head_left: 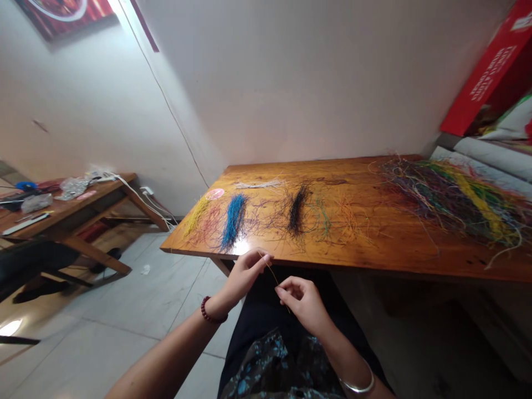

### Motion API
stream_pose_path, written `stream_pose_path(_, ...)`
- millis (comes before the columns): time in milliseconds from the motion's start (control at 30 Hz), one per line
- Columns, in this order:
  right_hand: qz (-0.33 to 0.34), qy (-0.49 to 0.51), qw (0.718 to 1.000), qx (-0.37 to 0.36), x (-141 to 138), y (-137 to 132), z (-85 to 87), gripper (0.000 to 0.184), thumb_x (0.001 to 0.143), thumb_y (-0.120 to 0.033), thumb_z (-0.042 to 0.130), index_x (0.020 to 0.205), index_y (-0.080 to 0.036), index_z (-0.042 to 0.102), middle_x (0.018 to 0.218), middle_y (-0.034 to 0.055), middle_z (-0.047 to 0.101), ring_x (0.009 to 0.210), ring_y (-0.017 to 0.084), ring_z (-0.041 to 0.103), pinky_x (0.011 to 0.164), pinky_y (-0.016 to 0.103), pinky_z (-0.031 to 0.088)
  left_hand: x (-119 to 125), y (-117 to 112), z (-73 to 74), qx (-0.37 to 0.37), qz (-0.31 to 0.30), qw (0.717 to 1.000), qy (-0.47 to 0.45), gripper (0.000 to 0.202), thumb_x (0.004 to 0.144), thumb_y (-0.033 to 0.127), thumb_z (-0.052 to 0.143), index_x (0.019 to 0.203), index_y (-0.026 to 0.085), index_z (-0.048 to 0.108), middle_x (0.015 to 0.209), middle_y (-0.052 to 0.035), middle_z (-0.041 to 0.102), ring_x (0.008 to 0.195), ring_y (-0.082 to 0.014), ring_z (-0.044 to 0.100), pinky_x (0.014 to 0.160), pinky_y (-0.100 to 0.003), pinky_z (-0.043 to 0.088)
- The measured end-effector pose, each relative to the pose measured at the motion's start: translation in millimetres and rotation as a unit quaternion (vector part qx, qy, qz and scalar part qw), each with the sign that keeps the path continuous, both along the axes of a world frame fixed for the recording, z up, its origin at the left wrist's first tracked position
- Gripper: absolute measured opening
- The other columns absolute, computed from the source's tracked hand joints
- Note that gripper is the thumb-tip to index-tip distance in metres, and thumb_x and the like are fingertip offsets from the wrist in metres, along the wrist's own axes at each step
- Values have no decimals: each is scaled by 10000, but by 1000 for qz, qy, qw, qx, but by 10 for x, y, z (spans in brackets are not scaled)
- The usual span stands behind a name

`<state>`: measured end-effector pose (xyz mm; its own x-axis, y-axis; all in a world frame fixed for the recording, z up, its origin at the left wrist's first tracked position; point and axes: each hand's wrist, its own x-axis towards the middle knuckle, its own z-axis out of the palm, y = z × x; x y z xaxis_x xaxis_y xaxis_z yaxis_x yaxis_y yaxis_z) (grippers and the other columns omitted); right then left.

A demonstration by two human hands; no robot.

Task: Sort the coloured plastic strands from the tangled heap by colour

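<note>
A thin yellowish strand [272,272] stretches between my hands, just off the table's front edge and over my lap. My left hand [246,271] pinches its upper end by the thumb and fingers. Lower down, my right hand [304,302] has the strand between thumb and forefinger, with a short end hanging below. On the wooden table [390,244] lie strands sorted by colour: a thick blue bundle [233,221], a black bundle [297,209], a white bundle [266,184] and a yellow bunch [197,219]. Sparser green strands [323,219] and orange strands [351,217] spread right of the black.
A large tangled heap of mixed strands [461,199] covers the table's right end. Behind it are a pale roll [494,158] and a red box [484,72]. A round pink disc [214,194] lies near the left edge. Another table [95,197] with plastic bags stands left.
</note>
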<state>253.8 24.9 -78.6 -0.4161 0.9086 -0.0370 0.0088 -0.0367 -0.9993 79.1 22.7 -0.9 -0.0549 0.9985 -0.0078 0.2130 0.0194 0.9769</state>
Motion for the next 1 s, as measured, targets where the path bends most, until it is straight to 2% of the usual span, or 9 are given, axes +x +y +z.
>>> stream_pose_path(133,-28,29,999,-2,9,13,-2,330,841,-464,696,813,-135,699,627,42,645,566,122,550,526,221,373,33,-61,-41,-22,-32,999,-32,385,831,495,705,1044,178,751,848,-77,683,691,-160,564,561,-244,423)
stream_pose_path(367,-3,11,1000,-4,-1,16,-43,301,845,-429,695,821,-130,713,621,38,645,521,98,465,491,217,309,107,-79,-70,10,-36,999,-13,337,836,503,703,878,172,759,869,-102,719,711,-182,607,547,-250,428)
stream_pose_path(600,10,-1,1000,-4,-10,5,-56,276,852,-398,690,837,-124,722,642,45,669,526,91,471,503,212,323,46,-58,6,36,48,998,-7,349,843,495,708,925,160,758,851,-84,700,749,-185,596,610,-256,445)
stream_pose_path(833,14,-8,1000,6,-12,-15,-39,291,857,-414,683,839,-128,733,647,45,673,529,92,475,507,215,329,-129,22,-39,18,118,990,-77,421,807,545,739,990,166,723,892,-64,661,608,-89,452,516,-199,303)
stream_pose_path(1000,20,-16,999,19,-5,-22,-22,256,856,-379,680,868,-134,753,645,36,673,520,88,456,506,217,316,-263,71,-17,45,141,984,-100,431,781,554,761,981,176,709,886,-40,630,596,-77,427,510,-199,292)
